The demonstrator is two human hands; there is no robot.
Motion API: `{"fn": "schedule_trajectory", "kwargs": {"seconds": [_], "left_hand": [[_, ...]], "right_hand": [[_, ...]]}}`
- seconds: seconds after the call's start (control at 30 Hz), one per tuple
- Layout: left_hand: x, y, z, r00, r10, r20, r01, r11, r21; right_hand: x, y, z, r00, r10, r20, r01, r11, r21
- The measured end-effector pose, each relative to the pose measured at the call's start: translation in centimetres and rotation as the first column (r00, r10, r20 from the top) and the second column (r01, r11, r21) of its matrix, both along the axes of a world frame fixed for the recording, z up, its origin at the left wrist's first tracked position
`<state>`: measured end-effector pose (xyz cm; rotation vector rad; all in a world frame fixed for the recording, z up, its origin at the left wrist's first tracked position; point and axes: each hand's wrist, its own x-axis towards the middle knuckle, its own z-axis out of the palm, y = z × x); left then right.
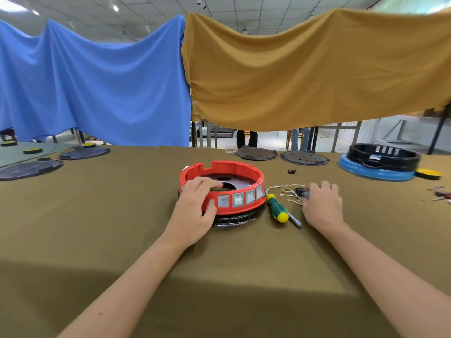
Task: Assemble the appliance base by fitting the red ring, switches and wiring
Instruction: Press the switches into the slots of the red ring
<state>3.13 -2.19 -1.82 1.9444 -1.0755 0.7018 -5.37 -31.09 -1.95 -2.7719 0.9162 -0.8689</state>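
Observation:
The red ring [234, 170] sits on a black base [240, 219] at the table's middle, with several grey switches [238, 199] set in its front wall. My left hand [197, 206] grips the ring's near-left wall, fingers curled over the rim and thumb outside. To the right lies a bundle of white wires with brass terminals [285, 190]. My right hand [322, 203] holds a small black switch part [301, 192] at the end of that wiring, fingers curled round it.
A green-and-yellow screwdriver [277, 208] lies between ring and right hand. Dark round plates [256, 153] lie at the back and far left [31, 168]. A black ring on a blue base [380, 162] stands back right. A small black clip [291, 171] lies behind the wires.

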Motion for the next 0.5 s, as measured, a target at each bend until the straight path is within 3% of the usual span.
{"fn": "schedule_trajectory", "kwargs": {"seconds": [0.17, 0.5], "left_hand": [[-0.1, -0.2, 0.0, 0.993, 0.114, 0.03, -0.114, 0.993, 0.017], [0.2, -0.2, -0.2, 0.994, 0.106, 0.006, -0.106, 0.994, 0.04]], "right_hand": [[-0.1, 0.4, 0.1, 0.977, 0.107, 0.182, -0.11, 0.994, 0.006], [-0.2, 2.6, 1.2, 0.742, 0.347, 0.574, -0.487, 0.867, 0.106]]}}
